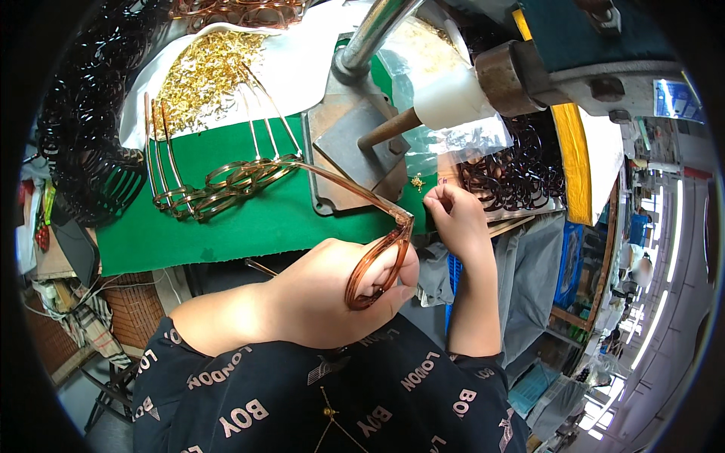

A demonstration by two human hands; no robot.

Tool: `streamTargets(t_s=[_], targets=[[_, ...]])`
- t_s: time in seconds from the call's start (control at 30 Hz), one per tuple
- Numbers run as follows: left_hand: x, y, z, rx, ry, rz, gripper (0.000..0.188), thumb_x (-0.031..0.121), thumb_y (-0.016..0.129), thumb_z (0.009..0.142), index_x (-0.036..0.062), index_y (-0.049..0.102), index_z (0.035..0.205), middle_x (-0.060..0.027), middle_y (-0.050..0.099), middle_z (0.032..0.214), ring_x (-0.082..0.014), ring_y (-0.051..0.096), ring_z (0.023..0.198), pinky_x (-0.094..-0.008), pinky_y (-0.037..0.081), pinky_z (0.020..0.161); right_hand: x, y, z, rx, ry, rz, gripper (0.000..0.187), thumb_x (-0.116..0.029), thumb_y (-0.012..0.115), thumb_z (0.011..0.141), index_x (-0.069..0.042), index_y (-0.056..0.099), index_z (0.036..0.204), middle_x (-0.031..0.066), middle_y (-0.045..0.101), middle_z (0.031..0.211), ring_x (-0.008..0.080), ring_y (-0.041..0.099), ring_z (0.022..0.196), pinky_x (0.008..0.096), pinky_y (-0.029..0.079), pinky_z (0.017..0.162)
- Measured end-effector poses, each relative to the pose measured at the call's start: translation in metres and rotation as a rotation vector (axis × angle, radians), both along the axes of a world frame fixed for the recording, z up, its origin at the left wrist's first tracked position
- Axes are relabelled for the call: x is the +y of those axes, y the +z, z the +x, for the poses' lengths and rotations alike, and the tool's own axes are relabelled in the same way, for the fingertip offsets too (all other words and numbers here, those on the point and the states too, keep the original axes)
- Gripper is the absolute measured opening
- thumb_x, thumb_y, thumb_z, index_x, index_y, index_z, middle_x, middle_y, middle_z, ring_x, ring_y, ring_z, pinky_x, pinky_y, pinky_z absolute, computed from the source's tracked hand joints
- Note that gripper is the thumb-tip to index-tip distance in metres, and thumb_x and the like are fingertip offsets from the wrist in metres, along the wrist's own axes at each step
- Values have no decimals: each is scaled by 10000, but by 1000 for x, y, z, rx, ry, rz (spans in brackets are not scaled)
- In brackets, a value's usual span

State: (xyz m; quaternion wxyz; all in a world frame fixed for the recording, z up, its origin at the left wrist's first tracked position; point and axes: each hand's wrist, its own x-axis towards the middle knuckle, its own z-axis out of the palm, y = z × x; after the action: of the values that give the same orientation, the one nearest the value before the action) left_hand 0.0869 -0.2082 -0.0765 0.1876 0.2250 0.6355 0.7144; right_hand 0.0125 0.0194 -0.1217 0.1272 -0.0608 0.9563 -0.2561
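In my left hand (310, 287) is a brown translucent eyeglass frame (361, 273), gripped by its rim with the fingers closed. One long temple (347, 183) reaches up and left from it across the metal base plate. My right hand (462, 226) is at the right end of the green cloth, thumb and forefinger pinched together; anything between the fingertips is too small to name. Just beyond those fingertips lies a little pile of gold-coloured pieces (418, 182). Several similar eyeglass frames (249, 175) rest in a row on the cloth, left of the base plate, temples pointing away.
A steel base plate (325, 198) with a post stands mid-table, a rod with a white cylinder (451, 100) above it. Gold-coloured bits (208, 72) heap on white cloth. Dark frames pile at left (91, 113) and right (517, 170). A clear plastic bag (483, 136) lies behind my right hand.
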Motion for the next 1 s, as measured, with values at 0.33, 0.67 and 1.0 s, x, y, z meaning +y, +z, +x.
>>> streamTargets(t_s=[0.33, 0.67, 1.0], targets=[[0, 1, -1, 89, 9, -55, 54, 56, 547, 844, 32, 504, 867, -21, 571, 691, -79, 590, 595, -201, 444, 532, -6, -4, 3, 129, 91, 47, 86, -95, 577, 794, -14, 576, 763, 157, 599, 744, 307, 588, 710, 379, 464, 655], [14, -4, 1, -134, 92, -1, 58, 91, 540, 866, 48, 505, 884, 0, 549, 690, -69, 557, 624, -214, 443, 577, -65, 86, 43, 76, -100, -732, 101, 8, 617, 754, 24, 575, 845, 80, 601, 782, 145, 575, 729, 260, 451, 695], [27, -16, 1, 209, 373, -101, 183, 80, 583, 769, 8, 511, 922, -123, 578, 673, -283, 588, 614, -347, 473, 557, -86, 97, 47, 338, 39, -557, 85, -15, 645, 719, -4, 590, 783, 84, 613, 763, 192, 594, 699, 265, 460, 662]])
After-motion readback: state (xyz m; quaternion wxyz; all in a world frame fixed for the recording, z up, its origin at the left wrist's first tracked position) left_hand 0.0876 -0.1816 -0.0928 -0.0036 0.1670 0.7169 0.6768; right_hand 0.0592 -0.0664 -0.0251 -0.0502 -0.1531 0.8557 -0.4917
